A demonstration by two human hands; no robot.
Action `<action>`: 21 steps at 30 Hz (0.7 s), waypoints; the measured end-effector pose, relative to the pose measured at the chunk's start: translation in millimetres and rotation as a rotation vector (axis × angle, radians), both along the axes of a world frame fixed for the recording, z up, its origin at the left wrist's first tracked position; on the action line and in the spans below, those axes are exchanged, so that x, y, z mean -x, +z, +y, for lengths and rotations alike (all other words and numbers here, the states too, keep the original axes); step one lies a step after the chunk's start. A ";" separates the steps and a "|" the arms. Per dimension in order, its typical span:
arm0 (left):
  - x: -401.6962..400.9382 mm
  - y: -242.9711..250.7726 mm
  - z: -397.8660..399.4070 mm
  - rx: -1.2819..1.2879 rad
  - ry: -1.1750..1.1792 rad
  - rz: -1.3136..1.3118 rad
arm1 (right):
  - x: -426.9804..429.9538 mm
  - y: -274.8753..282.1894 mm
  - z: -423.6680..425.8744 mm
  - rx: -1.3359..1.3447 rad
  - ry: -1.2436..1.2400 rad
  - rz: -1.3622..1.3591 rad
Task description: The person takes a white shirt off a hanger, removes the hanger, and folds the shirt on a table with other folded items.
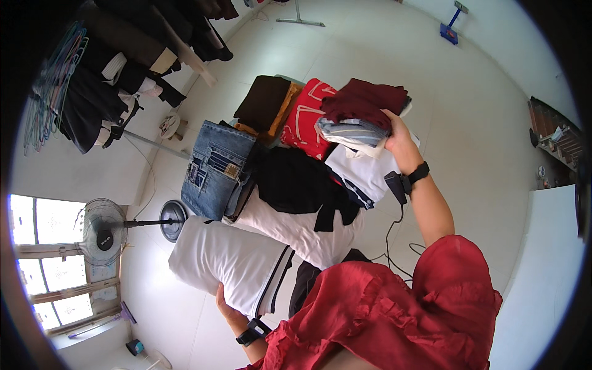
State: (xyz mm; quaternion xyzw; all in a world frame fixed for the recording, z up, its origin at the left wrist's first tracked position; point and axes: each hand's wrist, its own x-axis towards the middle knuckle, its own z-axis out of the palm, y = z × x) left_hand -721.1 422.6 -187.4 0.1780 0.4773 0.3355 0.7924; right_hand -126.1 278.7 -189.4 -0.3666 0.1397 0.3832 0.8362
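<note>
My left hand (226,305) holds the near edge of a folded white cloth with black trim (231,259), its fingers hidden beneath. At the right, my right hand (397,138) grips the side of a stack of folded clothes, with a maroon garment (365,99) over a grey-blue striped one (354,132). White folded clothing (365,173) lies under that stack. Between my hands, a black garment (296,180) rests on pale pink fabric (277,222). Folded blue jeans (217,166), a dark brown folded garment (261,101) and a red patterned one (305,118) lie farther off.
A standing fan (104,233) is at the left by the window. Dark clothes (101,92) and plastic hangers (60,88) hang at upper left, near a small stool (171,126). A black cable (391,240) trails near my right arm. A blue scale (448,33) stands at the far wall.
</note>
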 end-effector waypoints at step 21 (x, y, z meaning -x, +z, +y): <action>18.7 -11.5 97.5 -0.006 -0.035 0.120 | -20.0 -182.0 146.0 0.147 0.054 0.026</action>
